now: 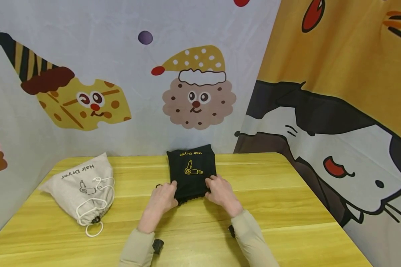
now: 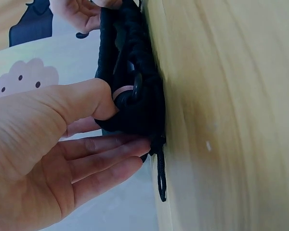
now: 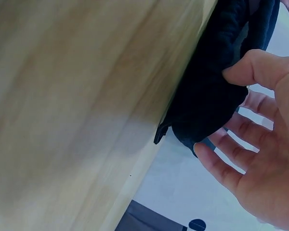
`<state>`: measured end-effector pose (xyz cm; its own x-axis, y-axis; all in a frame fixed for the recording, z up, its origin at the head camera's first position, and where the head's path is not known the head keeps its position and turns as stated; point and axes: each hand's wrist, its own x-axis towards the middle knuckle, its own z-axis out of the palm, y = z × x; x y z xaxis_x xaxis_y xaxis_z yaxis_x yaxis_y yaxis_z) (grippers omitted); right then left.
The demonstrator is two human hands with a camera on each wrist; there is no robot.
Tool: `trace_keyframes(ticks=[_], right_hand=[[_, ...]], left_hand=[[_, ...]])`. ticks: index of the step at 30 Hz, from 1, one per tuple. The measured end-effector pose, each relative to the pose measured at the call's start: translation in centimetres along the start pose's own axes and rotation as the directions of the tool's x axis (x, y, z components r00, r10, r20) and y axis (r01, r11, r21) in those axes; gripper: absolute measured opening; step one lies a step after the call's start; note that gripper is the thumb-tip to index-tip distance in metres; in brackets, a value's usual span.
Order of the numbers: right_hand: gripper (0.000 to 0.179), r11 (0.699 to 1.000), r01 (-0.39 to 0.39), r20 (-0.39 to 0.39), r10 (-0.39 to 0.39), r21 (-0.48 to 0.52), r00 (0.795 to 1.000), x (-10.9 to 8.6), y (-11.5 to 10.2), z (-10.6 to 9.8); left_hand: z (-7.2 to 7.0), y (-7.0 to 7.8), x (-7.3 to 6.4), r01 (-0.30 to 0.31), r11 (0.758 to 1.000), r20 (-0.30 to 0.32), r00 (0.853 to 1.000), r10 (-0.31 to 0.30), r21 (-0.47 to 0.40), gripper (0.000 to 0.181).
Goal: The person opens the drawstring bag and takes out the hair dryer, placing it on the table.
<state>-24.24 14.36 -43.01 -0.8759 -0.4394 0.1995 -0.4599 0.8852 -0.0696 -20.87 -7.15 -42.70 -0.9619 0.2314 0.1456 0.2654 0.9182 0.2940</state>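
A black drawstring bag (image 1: 190, 185) with yellow "Hair Dryer" lettering and a dryer picture lies on the table, its gathered mouth toward me. My left hand (image 1: 165, 196) grips the mouth's left corner, thumb at the rim and fingers along the outside. On the opposite corner, my right hand (image 1: 220, 191) pinches the cloth between thumb and fingers. The left wrist view looks into the parted mouth of the black bag (image 2: 149, 96), where a dark ring and a pinkish band show inside. A black cord loop (image 2: 162, 178) hangs from its side near my left fingertips.
To the left lies a beige drawstring bag (image 1: 77, 178), also marked "Hair Dryer", with white cords (image 1: 95, 202) and a black toggle (image 1: 96, 220). The wooden table (image 1: 287, 222) meets a cartoon-printed cloth backdrop (image 1: 127, 141) behind and at the sides.
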Motion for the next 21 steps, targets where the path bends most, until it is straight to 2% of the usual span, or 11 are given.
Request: trace_keyframes(ticks=[11, 21], right_hand=[[0.016, 1.000, 0.013, -0.015, -0.013, -0.012, 1.000, -0.18, 0.67, 0.21], [0.018, 1.000, -0.004, -0.002, 0.004, -0.003, 1.000, -0.08, 1.03, 0.23]], left_hand=[[0.21, -0.01, -0.05, -0.001, 1.000, 0.014, 1.000, 0.001, -0.011, 0.032], [0.52, 0.00, -0.15, -0.043, 0.999, -0.067, 0.997, 0.044, 0.016, 0.027]])
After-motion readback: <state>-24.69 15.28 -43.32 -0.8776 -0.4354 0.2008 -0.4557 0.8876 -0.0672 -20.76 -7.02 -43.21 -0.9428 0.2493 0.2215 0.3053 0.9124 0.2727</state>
